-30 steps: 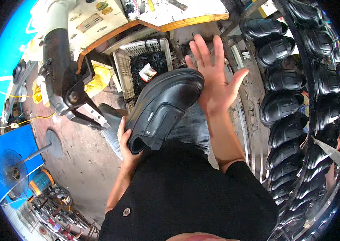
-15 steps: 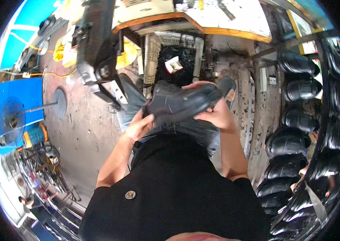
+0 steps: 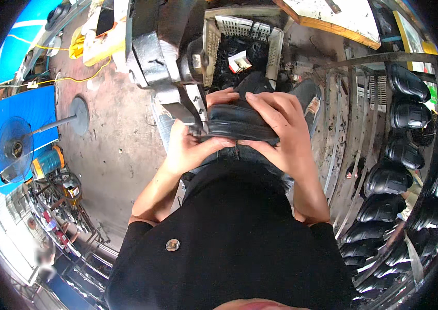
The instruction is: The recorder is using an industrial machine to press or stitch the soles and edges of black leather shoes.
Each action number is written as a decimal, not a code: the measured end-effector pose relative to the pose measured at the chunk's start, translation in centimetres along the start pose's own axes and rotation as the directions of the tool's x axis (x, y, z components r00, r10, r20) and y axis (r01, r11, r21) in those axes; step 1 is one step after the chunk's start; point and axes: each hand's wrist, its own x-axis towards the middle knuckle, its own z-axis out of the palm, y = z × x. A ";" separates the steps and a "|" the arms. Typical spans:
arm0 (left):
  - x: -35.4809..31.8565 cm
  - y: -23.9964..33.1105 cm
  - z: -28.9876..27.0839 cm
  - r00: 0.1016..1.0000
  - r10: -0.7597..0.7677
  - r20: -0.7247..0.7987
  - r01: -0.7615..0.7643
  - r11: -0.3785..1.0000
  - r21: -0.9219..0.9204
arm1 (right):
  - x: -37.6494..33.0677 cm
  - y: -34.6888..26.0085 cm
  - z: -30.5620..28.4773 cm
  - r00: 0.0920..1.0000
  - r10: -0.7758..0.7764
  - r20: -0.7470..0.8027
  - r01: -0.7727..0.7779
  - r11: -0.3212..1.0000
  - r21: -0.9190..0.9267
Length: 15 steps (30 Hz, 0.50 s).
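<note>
Both of my hands grip a black shoe (image 3: 242,124) in front of my waist, its thick sole edge turned toward me. My left hand (image 3: 188,147) is closed on the shoe's left end, thumb along the lower edge and some fingers behind the machine and shoe. On the right end, my right hand (image 3: 286,124) has its fingers over the top and its thumb underneath. The dark metal arm of a machine (image 3: 164,57) comes down at the left, and its lower tip meets or nearly meets the shoe's left end; actual contact cannot be made out.
Beyond the shoe stands a pale plastic crate (image 3: 211,49) of black scraps, with a small white box (image 3: 239,62) on top. A rack on the right carries several black shoes (image 3: 409,113). A worktable (image 3: 332,23) is at the far right, a standing fan (image 3: 17,147) at the left.
The shoe has been turned from lying lengthwise to sole edge toward me, and brought to the machine's tip. My left hand has shifted farther round its end; my right hand now lies over the top.
</note>
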 end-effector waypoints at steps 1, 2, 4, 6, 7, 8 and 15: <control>0.0 -0.3 0.0 1.000 0.016 -0.005 -0.017 0.998 -0.058 | 0.1 0.0 0.0 0.999 -0.034 -0.017 0.034 0.999 -0.016; 0.0 -0.6 -0.1 0.999 0.032 -0.013 -0.034 0.993 -0.114 | 0.3 -0.3 -0.1 0.999 -0.029 -0.018 0.029 0.999 -0.021; 0.1 -0.8 -0.2 1.000 0.005 -0.024 -0.009 0.986 -0.167 | 0.9 -0.8 -0.4 0.999 -0.037 0.011 0.038 0.992 -0.117; 0.0 -0.9 -0.2 0.999 -0.027 -0.037 0.018 0.976 -0.218 | 1.4 -1.1 -1.0 0.998 -0.051 0.040 0.056 0.989 -0.139; 0.1 -1.1 -0.2 0.999 -0.021 -0.034 0.013 0.975 -0.222 | 1.7 -1.2 -1.3 0.995 -0.069 0.069 0.079 0.985 -0.155; 0.0 -1.3 -0.2 0.999 -0.016 -0.034 0.008 0.974 -0.225 | 1.9 -1.4 -1.5 0.995 -0.068 0.072 0.078 0.985 -0.156; -0.5 -1.5 0.6 0.994 -0.088 -0.072 0.060 0.943 -0.327 | 2.8 -3.0 -2.6 0.991 -0.019 0.131 0.055 0.961 -0.272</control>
